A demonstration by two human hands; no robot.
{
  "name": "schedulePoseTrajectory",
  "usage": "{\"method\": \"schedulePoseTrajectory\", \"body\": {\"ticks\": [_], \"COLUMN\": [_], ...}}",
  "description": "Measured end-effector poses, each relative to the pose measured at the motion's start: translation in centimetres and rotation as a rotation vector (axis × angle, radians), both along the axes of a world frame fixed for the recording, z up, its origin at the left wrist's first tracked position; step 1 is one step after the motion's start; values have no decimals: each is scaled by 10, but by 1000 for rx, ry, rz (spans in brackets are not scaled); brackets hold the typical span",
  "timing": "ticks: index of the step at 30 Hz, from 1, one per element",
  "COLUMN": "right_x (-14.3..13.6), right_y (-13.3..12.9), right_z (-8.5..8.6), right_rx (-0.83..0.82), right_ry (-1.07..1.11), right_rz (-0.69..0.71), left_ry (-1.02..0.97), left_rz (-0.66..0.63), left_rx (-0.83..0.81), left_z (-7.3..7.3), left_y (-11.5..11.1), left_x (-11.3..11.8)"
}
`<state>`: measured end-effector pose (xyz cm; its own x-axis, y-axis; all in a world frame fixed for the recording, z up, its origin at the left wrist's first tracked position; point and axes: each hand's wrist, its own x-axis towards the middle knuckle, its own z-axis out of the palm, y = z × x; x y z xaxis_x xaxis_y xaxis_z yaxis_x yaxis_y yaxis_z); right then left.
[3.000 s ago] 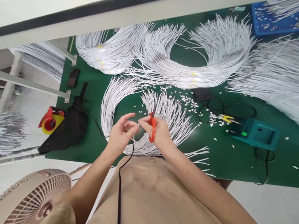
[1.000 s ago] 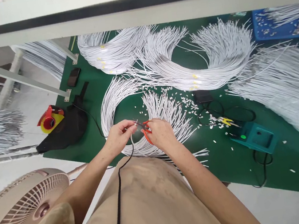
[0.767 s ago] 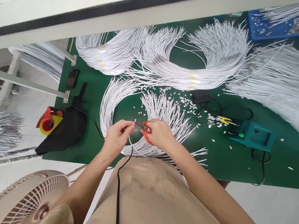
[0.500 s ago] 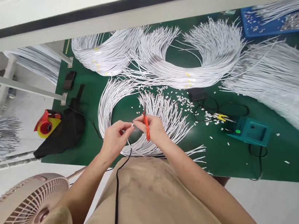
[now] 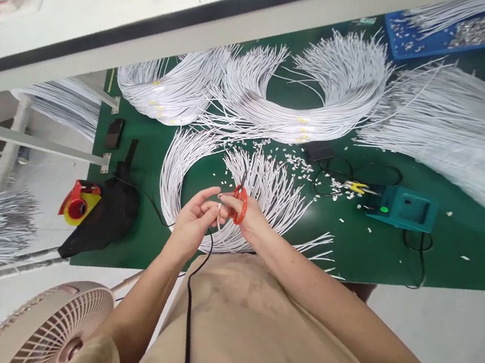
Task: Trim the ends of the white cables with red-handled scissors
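Note:
My left hand (image 5: 194,223) is closed at the fingertips on the end of a white wire, in front of my body. My right hand (image 5: 244,211) has red-handled scissors (image 5: 240,205) hooked on its fingers, with the dark blades pointing up and away. The fingertips of both hands meet or nearly meet around the wire end. Under and behind them lies a curved bundle of white wires (image 5: 175,178), its loose ends (image 5: 269,184) fanned out right of my right hand. Small white pieces (image 5: 298,165) are scattered beyond these ends.
More white wire bundles (image 5: 305,113) lie at the back of the green table (image 5: 346,257). At right are a teal device (image 5: 411,210), yellow pliers (image 5: 357,188) and a blue tray (image 5: 398,42). A tape dispenser (image 5: 78,206) sits left, above a fan (image 5: 54,349).
The scissors have swung in my right hand, so their handle loops now show broadside and the blades tilt right. My left index finger has lifted and straightened a little. The view has shifted slightly.

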<state>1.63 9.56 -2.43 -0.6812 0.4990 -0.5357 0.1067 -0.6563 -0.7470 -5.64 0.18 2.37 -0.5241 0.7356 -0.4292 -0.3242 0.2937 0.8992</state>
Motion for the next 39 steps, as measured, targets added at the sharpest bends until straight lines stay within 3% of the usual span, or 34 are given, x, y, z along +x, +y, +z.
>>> {"method": "schedulePoseTrajectory", "body": {"ticks": [3, 5, 9, 12, 16, 20, 23, 29, 31, 35, 39], "right_x": [3, 8, 27, 45, 62, 71, 77, 90, 95, 116, 150], "right_y": [8, 15, 26, 30, 32, 30, 26, 19, 14, 1, -16], "right_z": [-3, -2, 5, 11, 15, 20, 23, 7, -2, -18, -37], "right_rx": [78, 242, 801, 1233, 1440, 1534, 1573, 1460, 1370, 1163, 1030], "right_ry": [-77, -120, -290, -443, -561, -558, -532, -513, -522, -641, -844], "right_rz": [-64, -67, 173, 350, 456, 475, 505, 600, 663, 754, 735], "left_ry": [-40, -32, 35, 249, 408, 434, 491, 525, 452, 356, 257], "left_rz": [32, 55, 75, 99, 70, 26, 68, 267, 191, -129, -467], "left_rx": [4, -27, -118, -189, -177, -145, -212, -321, -367, -469, -439], "left_z": [3, 2, -5, -7, 0, 2, 3, 6, 0, -23, -39], "left_y": [0, -1, -3, 1, 16, 34, 34, -5, -19, -35, -43], "left_x": [4, 5, 1, -7, -1, 19, 23, 1, 2, 24, 43]}}
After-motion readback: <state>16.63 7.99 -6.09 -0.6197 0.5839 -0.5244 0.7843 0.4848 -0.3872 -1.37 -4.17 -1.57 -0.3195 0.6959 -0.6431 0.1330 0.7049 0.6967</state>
